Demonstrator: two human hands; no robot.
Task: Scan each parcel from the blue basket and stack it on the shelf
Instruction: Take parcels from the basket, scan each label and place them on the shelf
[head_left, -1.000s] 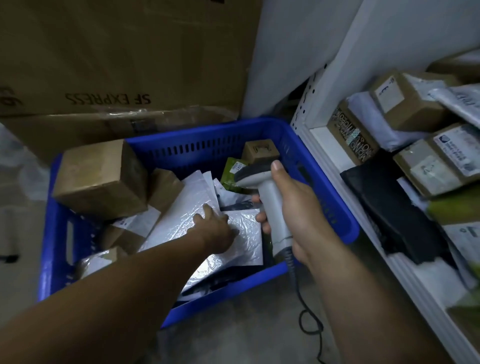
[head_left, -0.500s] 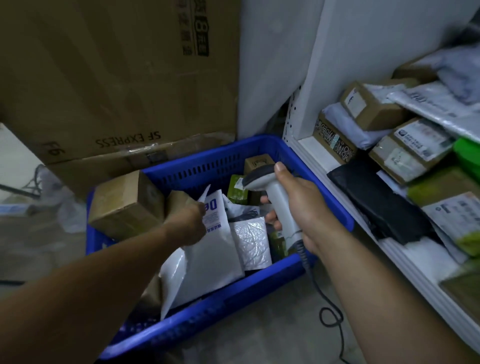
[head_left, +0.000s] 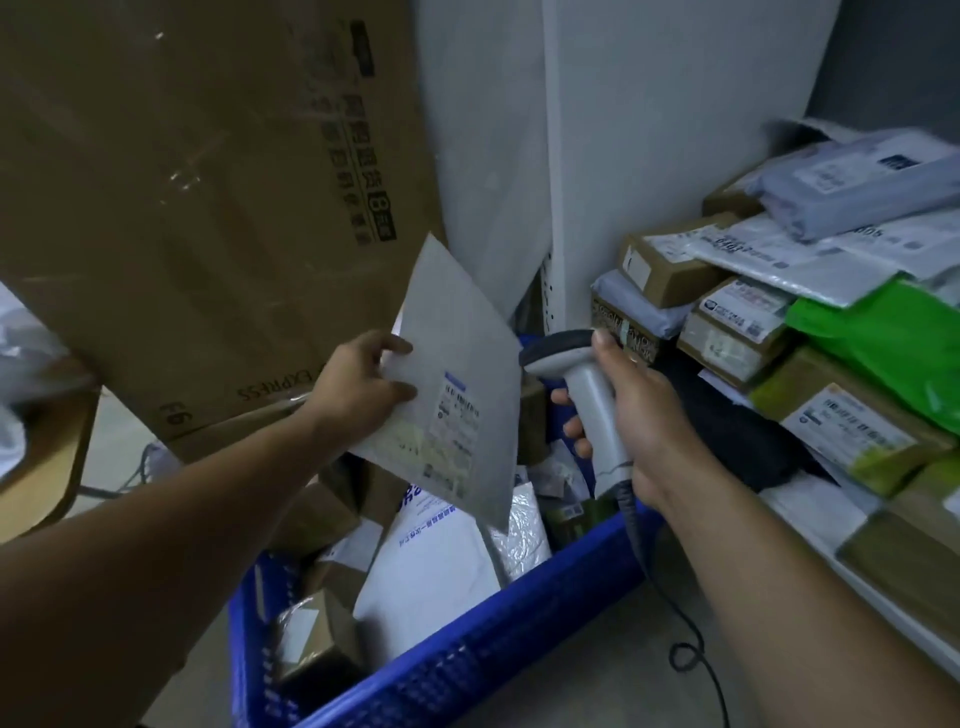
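Observation:
My left hand (head_left: 363, 387) pinches a flat grey mailer parcel (head_left: 457, 353) by its left edge and holds it up above the blue basket (head_left: 483, 639), label side facing me. My right hand (head_left: 628, 415) grips a grey handheld scanner (head_left: 576, 384) by its handle, its head level with the parcel's right edge. In the basket lie white poly mailers (head_left: 431, 566), a bubble-wrap pouch and small cardboard boxes (head_left: 317, 639). The white shelf (head_left: 857, 577) on the right carries stacked boxes and bags.
A large brown SF Express carton (head_left: 208, 208) leans against the wall behind the basket. The scanner's black cable (head_left: 685, 649) loops down to the floor. A green bag (head_left: 883, 332) and a black bag (head_left: 737, 436) lie among the shelf parcels.
My left hand lifted the grey mailer out of the basket and turned its label up. The scanner rose with my right hand to the parcel's level. My view tilted upward.

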